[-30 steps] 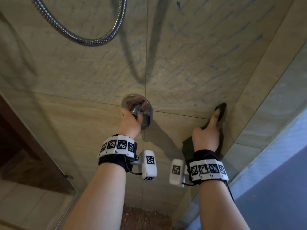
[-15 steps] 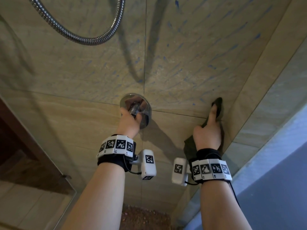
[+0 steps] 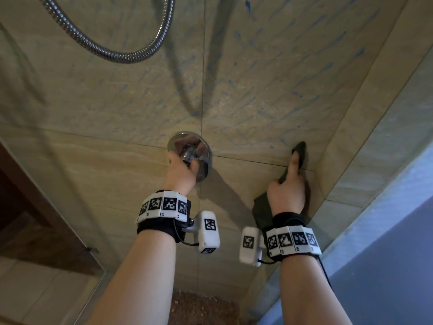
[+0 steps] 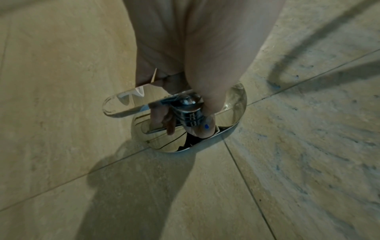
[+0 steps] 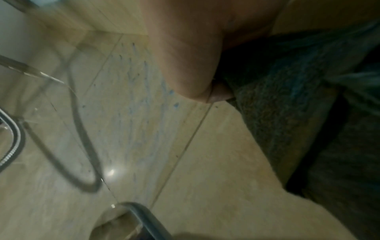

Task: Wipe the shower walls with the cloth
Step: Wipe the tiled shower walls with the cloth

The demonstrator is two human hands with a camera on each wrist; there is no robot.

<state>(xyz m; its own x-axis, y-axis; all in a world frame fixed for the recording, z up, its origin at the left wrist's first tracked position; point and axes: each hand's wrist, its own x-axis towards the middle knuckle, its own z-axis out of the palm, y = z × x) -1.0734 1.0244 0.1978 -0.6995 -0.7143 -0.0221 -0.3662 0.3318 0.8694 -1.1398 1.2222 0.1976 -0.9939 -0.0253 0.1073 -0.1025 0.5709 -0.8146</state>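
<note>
Blue streaks (image 3: 311, 41) are spread across the upper right tile of the shower wall (image 3: 98, 174), well above the dark cloth (image 3: 301, 150), so they may be missed if the stroke is kept low along the grout line. With only one extended finger bearing on it, the cloth may bunch or slide out near the wall's right corner. The chrome mixer handle (image 4: 123, 104) may be turned by a shift of weight, and water could then be started. The cloth is pressed to the wall by the right hand (image 3: 287, 195), forefinger straight, the remaining fingers apparently curled over its lower part. The handle is clasped by the curled fingers of the left hand (image 3: 180, 174).
</note>
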